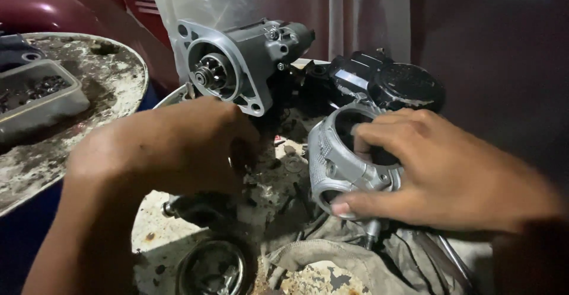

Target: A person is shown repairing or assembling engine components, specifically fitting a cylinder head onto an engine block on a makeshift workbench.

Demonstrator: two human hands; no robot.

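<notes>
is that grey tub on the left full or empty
Partly filled: the grey tub on the round stained table holds a shallow dark layer of small parts, well below its rim.

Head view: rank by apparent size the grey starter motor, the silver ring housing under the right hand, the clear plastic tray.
1. Grey starter motor, largest.
2. Silver ring-shaped metal housing and clear plastic tray of small parts: these look about alike. The right hand covers part of the housing and the frame edge cuts the tray, so no ranking between them.
</notes>
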